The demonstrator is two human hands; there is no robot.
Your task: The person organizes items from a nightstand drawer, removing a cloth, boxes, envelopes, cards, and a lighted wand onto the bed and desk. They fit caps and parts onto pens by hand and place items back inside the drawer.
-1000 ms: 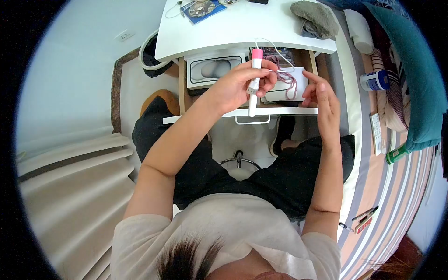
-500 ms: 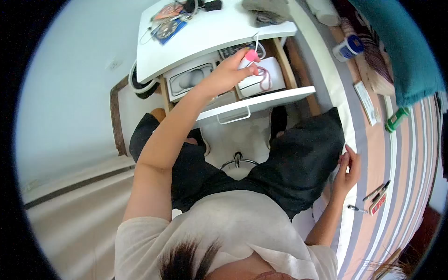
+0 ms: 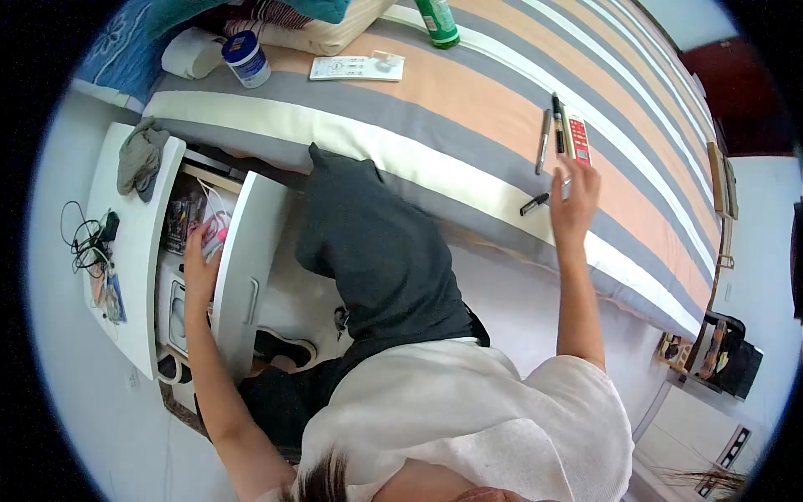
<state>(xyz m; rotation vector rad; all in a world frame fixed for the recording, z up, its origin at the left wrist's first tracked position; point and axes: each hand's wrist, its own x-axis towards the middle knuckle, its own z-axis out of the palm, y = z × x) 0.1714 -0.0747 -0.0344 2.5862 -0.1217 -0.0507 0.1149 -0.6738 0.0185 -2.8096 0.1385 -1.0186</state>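
At the open drawer (image 3: 238, 276) on the left, my left hand (image 3: 197, 266) reaches inside, its fingers and thumb apart. A small pink-capped object (image 3: 221, 235) is right at the fingertips; it does not look gripped. Over the striped bed, my right hand (image 3: 575, 205) stretches out with thumb and fingers apart. A black-ended pen (image 3: 534, 204) lies at its thumb side, its other end partly hidden by the fingers. Just past the fingertips are a grey pen (image 3: 544, 142), a black pen (image 3: 557, 123) and a red-and-white item with small keys or print (image 3: 579, 138).
A white desk (image 3: 125, 243) carries tangled black cables (image 3: 90, 247) and a grey cloth (image 3: 142, 157). On the bed (image 3: 468, 109) are a blue-lidded tub (image 3: 247, 60), a white paper roll (image 3: 192, 53), a flat white box (image 3: 356, 69) and a green bottle (image 3: 438, 23).
My view has turned right toward the bed. My left hand, which held the pink-capped object above the drawer, is lower inside it. My right hand has moved from the bed edge to the pens.
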